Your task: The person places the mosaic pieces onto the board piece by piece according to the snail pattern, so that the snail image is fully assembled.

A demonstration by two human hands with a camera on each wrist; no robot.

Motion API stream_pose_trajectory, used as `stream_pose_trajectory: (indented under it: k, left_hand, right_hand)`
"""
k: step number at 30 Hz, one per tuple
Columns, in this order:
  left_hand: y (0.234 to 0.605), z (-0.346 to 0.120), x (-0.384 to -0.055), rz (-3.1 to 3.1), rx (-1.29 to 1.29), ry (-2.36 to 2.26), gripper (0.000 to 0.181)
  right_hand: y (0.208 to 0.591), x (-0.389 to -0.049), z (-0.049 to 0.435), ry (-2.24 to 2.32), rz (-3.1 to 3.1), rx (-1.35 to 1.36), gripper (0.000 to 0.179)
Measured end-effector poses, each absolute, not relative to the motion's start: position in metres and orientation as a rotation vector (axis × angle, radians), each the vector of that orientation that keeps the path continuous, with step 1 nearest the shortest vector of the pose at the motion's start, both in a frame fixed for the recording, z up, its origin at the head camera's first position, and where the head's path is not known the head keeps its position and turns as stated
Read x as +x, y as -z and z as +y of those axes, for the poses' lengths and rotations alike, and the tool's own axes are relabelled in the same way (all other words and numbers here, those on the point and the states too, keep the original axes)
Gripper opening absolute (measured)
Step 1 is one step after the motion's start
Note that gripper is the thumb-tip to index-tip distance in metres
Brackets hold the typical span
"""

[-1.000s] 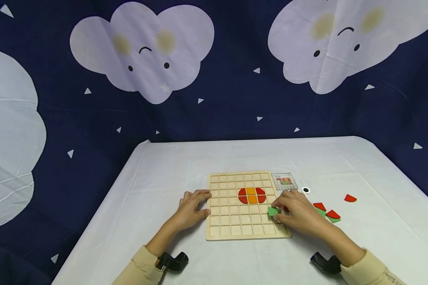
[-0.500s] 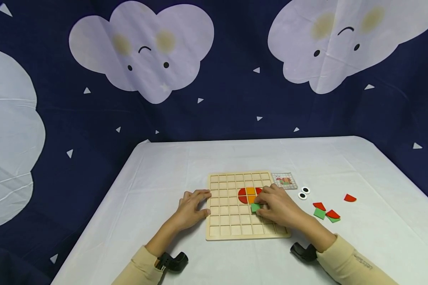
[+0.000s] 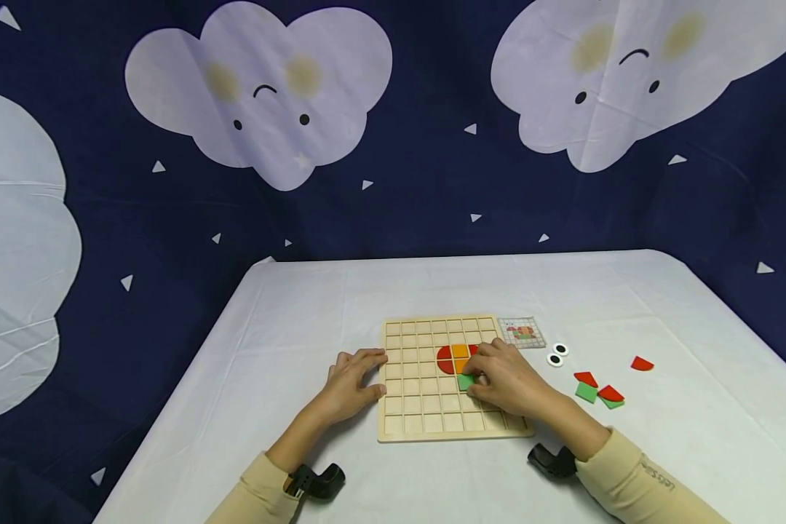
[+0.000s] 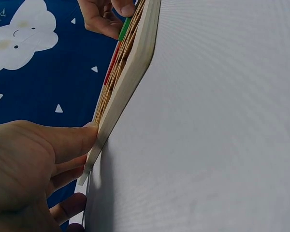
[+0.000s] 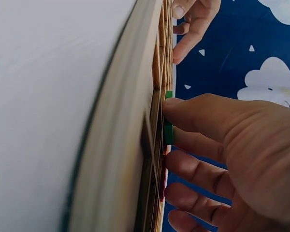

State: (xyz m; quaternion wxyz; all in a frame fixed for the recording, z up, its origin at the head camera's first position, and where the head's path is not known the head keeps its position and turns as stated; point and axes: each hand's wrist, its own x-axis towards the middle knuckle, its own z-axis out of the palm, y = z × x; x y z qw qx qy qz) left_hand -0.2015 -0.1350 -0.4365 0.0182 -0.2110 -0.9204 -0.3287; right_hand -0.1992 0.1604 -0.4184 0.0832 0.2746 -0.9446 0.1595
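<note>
A wooden grid board (image 3: 423,405) lies on the white-covered table. My right hand (image 3: 507,380) pinches a green square tile (image 3: 465,382) over a cell just below the orange tiles (image 3: 460,351). In the right wrist view, the thumb presses on the green tile (image 5: 169,134), close against the grid. Red rounded pieces (image 3: 444,361) flank the orange tiles; those on the right are partly hidden by my right hand. My left hand (image 3: 350,389) rests its fingertips and thumb against the board's left edge, and the left wrist view shows the thumb touching that edge.
A pattern card (image 3: 522,333) lies by the board's upper right corner. Right of it are two white discs with black centres (image 3: 554,359). Beyond them lie a green tile (image 3: 586,393), several red pieces (image 3: 642,363) and another green piece (image 3: 614,404).
My right hand has carried the green tile left across the board to below the orange tiles, with only a slight shift in the last half second. The left hand has stayed still.
</note>
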Motion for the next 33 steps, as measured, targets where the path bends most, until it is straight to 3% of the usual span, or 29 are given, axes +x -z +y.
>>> stream_pose_trajectory:
  k: [19,33]
  left_hand:
    - [0.435,-0.133,-0.201,-2.909,-0.582,1.085,0.050]
    - [0.434,-0.132,-0.202,-2.910,-0.574,1.060,0.049]
  right_hand:
    - [0.418,-0.198,0.165,-0.490,-2.795,0.791,0.023]
    - [0.413,-0.189,0.217,-0.485,-2.802,0.603,0.022]
